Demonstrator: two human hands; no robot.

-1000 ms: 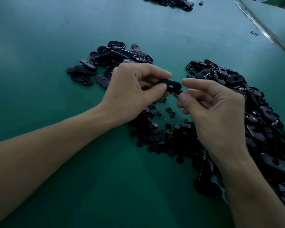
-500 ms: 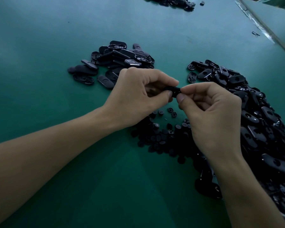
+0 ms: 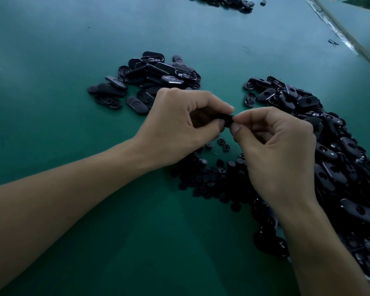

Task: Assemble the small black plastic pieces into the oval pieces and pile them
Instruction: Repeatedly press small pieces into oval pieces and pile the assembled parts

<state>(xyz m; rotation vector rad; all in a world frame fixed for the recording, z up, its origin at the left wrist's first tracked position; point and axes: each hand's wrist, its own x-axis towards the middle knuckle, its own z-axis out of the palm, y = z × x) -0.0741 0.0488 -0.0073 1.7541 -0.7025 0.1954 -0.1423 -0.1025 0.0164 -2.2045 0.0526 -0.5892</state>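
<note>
Pinching one black piece (image 3: 228, 120) — probably an oval — between them, left hand (image 3: 179, 129) meets right hand (image 3: 278, 150).

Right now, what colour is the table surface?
Plain teal-green table surface, best seen in the head view.

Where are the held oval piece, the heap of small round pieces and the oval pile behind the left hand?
held oval piece (image 3: 228, 120): head view, its exposed end.
heap of small round pieces (image 3: 209, 178): head view, middle of the heap.
oval pile (image 3: 158, 70): head view, a piece on top.
</note>
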